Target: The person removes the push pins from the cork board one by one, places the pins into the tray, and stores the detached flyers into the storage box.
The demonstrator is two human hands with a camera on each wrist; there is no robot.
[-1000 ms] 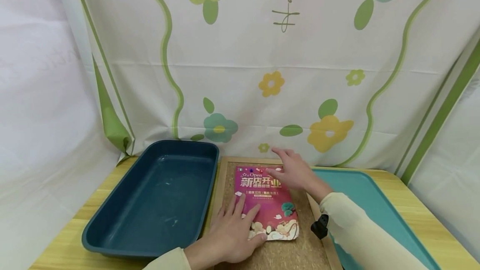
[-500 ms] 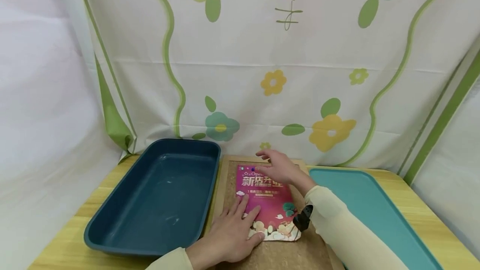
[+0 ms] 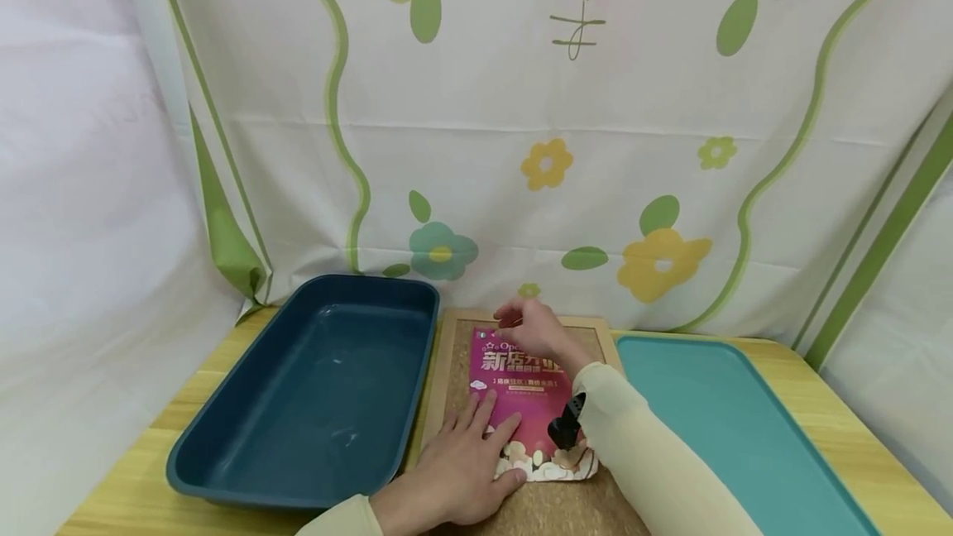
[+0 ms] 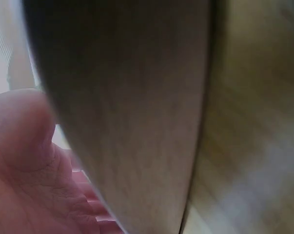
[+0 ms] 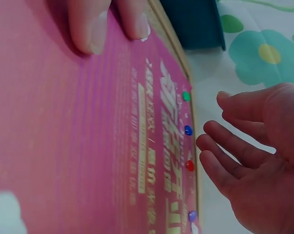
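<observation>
A magenta poster (image 3: 534,412) with gold lettering lies on a wood-framed corkboard (image 3: 554,507). Along its top edge, several push pins show in the right wrist view, including a green push pin (image 5: 186,96), a blue push pin (image 5: 188,130) and a red push pin (image 5: 190,165). My left hand (image 3: 462,466) rests flat across the poster's lower left part, fingers spread. Over the poster's top edge hovers my right hand (image 3: 539,331), its fingers loosely bent and nothing between them; it covers part of the lettering in the head view.
Left of the board stands a deep dark-blue tray (image 3: 428,354). A flat teal tray (image 3: 715,404) lies on the right, partly behind my right sleeve. Both are on a wooden table (image 3: 122,470), with a flowered cloth (image 3: 462,180) hanging behind.
My right hand has moved left along the poster's top edge, from its right part toward the upper left corner. The left hand stays in place on the poster.
</observation>
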